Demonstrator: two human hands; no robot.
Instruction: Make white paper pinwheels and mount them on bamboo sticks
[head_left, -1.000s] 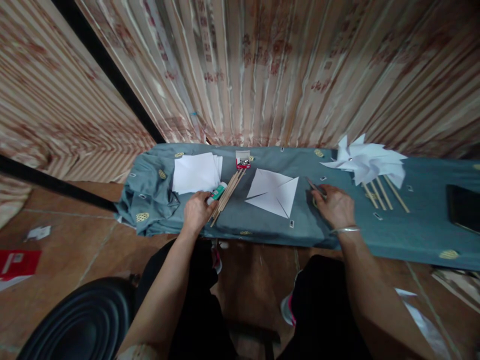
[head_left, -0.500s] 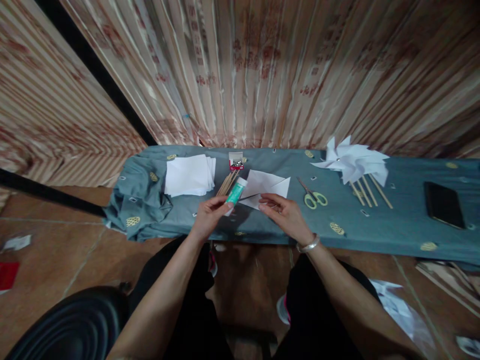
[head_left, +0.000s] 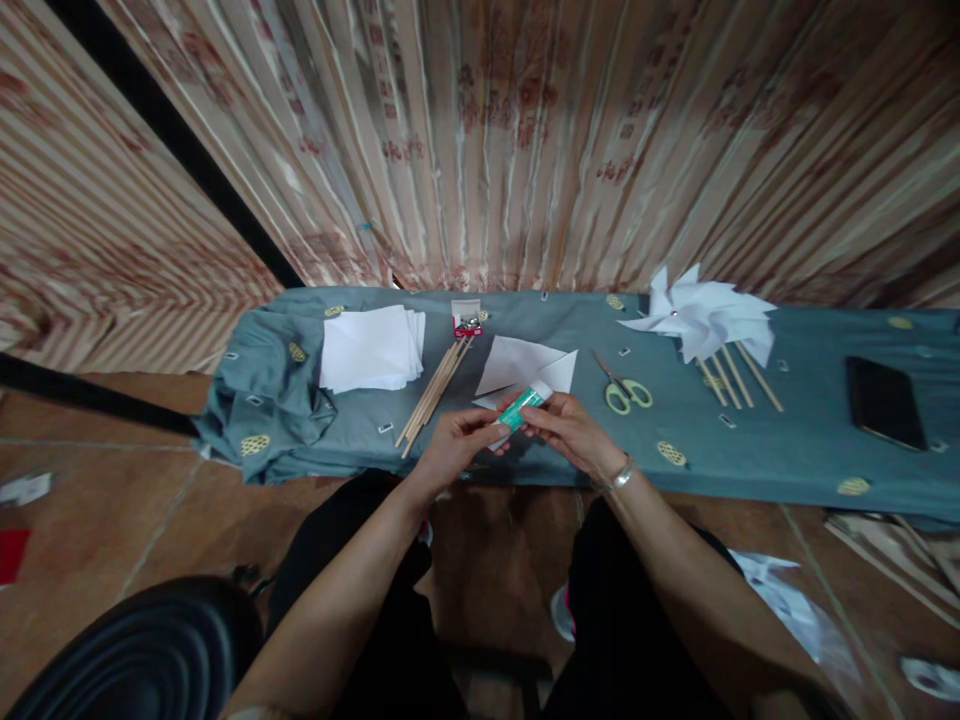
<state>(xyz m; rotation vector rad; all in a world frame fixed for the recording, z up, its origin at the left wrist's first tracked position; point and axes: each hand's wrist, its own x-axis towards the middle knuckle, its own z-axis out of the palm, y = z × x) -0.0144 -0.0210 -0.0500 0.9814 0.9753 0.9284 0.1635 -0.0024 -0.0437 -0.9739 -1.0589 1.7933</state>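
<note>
A green and white glue stick (head_left: 517, 410) is held between both hands, tilted up to the right, above the near edge of a cut white paper square (head_left: 517, 364). My left hand (head_left: 465, 440) is closed on its lower end. Closed near its white upper end is my right hand (head_left: 564, 428), a silver bangle at the wrist. Slits run through the paper, and the hands cover part of the cloth in front of it. To its left lie several thin wooden sticks (head_left: 435, 392). Scissors with light green handles (head_left: 628, 394) rest to its right.
A stack of white paper (head_left: 367, 350) lies at the left, near an open red box of metal pins (head_left: 466, 320). Finished paper pinwheels (head_left: 709, 315) on sticks lie at the right, before a black phone (head_left: 886, 404). A black stool (head_left: 142, 650) stands at lower left.
My left hand has carried the glue stick rightward and slightly down, off the wooden sticks and over to my right hand. My right hand has closed on its upper end.
</note>
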